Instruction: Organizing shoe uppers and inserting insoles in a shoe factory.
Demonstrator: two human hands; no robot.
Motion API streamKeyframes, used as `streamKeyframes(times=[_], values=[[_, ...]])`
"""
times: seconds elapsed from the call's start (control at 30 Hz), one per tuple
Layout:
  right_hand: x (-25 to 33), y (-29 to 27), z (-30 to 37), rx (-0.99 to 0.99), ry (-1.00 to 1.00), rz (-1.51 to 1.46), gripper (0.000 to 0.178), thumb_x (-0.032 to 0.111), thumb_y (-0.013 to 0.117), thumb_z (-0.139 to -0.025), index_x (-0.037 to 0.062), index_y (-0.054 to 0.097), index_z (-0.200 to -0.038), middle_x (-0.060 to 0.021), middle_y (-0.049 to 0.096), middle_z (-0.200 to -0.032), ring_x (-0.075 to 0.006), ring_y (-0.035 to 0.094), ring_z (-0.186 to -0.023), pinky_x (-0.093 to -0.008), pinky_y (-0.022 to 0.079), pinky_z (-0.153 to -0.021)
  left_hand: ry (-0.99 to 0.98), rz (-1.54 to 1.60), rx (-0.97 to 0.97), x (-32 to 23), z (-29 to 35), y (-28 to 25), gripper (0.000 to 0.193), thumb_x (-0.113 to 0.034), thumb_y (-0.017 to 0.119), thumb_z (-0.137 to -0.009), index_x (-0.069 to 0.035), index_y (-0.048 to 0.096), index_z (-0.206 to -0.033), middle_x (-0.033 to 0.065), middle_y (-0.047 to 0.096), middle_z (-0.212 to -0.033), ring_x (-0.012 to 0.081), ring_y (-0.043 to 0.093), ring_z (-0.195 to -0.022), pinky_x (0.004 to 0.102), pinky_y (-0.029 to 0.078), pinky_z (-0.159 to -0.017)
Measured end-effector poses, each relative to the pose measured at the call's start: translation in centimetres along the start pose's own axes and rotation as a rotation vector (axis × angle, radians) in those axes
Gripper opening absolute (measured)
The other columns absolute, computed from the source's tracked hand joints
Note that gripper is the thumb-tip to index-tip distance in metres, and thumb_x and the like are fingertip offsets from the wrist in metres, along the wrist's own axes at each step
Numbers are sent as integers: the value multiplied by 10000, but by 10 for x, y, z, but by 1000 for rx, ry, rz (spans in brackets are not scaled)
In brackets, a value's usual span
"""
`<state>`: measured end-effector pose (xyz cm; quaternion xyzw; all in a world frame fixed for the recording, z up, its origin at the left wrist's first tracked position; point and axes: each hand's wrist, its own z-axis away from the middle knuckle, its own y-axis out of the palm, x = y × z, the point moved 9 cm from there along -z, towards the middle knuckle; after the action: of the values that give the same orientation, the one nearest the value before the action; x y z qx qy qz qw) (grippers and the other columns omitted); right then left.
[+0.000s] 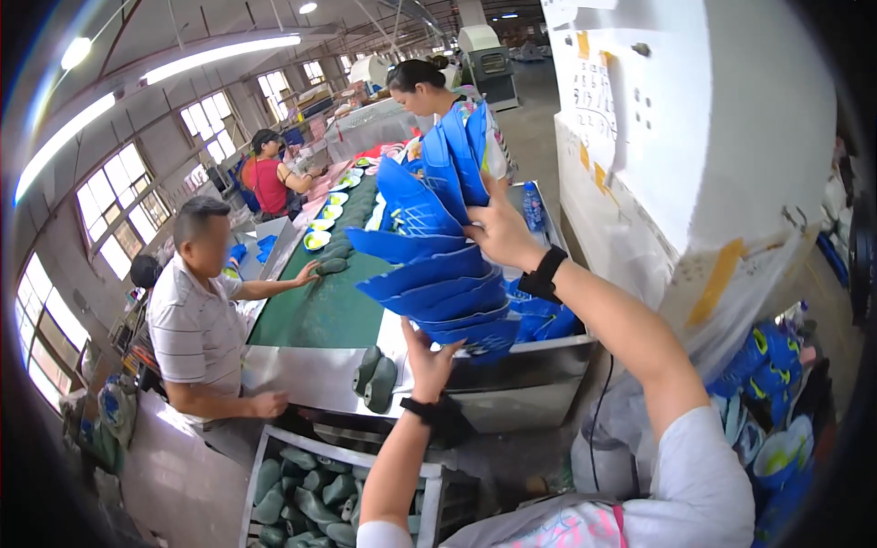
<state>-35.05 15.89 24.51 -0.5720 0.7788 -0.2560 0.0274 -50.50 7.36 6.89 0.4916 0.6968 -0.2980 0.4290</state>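
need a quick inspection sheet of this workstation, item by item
surface: long green conveyor belt ending in a steel table.
job's things: fanned stack of flat blue shoe-upper pieces, held between both hands.
clutter: grey-green shoe lasts on the steel table, more in a white wire bin below; blue pieces in a steel tray.
grippers: left hand under the stack, right hand on its upper side, both with black wristbands.
cables: black cable hanging below the tray.
surroundings: three other people along the belt, white machine housing at right, windows at left.
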Motion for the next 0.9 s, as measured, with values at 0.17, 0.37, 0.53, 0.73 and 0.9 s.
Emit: streamKeyframes(times=[0.17, 0.37, 0.53, 0.73, 0.9], values=[[-80, 63, 25, 150, 26, 117, 141, 107, 667, -641, 5, 601, -713, -232, 274, -1348, -420, 293, -1223, -408, 314, -988, -52, 15, -8, 111, -42, 31, 755, 63, 738, -587, 13, 279, -1184, 172, 540, -1024, 257, 544, -969, 320, 443, -814], [-236, 135, 109, 597, 500, 188, 178, 208, 603, -719, 68, 642, -821, -260, 277, -1331, -387, 390, -1158, -400, 349, -962, -182, -561, 541, 183, -60, 64, 996, -296, 831, -501, 77, 271, -1235, 264, 513, -1085, 388, 512, -1020, 360, 426, -866], [-311, 179, 146, 734, 489, 167, 191, 205, 563, -770, 53, 606, -876, -293, 419, -1186, -418, 445, -1073, -413, 366, -932, -97, -950, 436, 141, -84, 74, 868, -369, 828, -471, 48, 380, -1087, 186, 437, -1034, 348, 563, -857, 396, 506, -654], [-323, 212, 208, 1178, 591, 118, 431, 213, 547, -784, 80, 503, -1192, -166, 527, -1173, -306, 485, -1099, -359, 381, -935, 421, -921, 814, 129, -87, 129, 414, -129, 645, -690, -119, 462, -1060, 138, 461, -996, 323, 550, -868, 382, 496, -647], [-243, 145, 99, 611, 472, 28, 389, 195, 571, -772, 50, 510, -1127, -174, 490, -1166, -308, 458, -1101, -374, 373, -928, 239, -1044, 986, 202, -136, 150, 230, -114, 480, -782, -120, 514, -1009, 187, 556, -908, 334, 613, -756, 413, 506, -591]])
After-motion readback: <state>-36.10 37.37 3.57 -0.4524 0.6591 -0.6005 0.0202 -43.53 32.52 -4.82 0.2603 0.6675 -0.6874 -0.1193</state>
